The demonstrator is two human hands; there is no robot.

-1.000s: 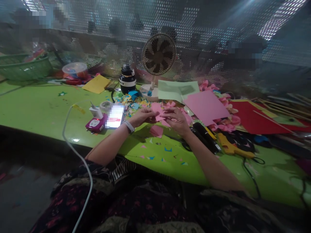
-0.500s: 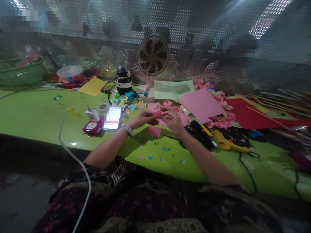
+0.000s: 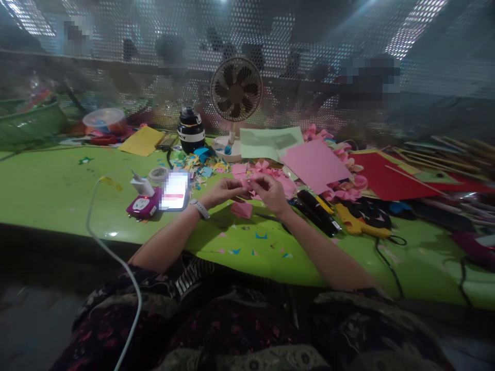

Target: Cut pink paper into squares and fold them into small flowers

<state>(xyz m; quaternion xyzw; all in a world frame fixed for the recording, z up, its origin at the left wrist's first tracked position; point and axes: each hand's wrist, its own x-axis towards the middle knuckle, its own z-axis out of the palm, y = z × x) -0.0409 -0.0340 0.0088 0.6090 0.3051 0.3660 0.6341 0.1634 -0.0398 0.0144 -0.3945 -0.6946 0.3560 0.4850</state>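
My left hand (image 3: 222,190) and my right hand (image 3: 270,191) meet above the green table (image 3: 58,180), both pinching one small pink paper piece (image 3: 247,184) between their fingertips. A white watch band sits on my left wrist. Just below the hands a stack of small pink paper squares (image 3: 241,209) lies on the table. More folded pink paper pieces (image 3: 266,169) lie just beyond the hands.
A lit phone (image 3: 175,191) and a purple power strip (image 3: 139,205) with a white cable lie left of my hands. A large pink sheet (image 3: 315,164), black tools (image 3: 317,212), a yellow glue gun (image 3: 358,224) and red paper (image 3: 390,178) lie right. A small fan (image 3: 235,95) and a dark jar (image 3: 191,131) stand behind.
The view has drifted, so everything sits a little further left and lower. My hands stay together on the pink piece, which looks folded smaller between the fingertips.
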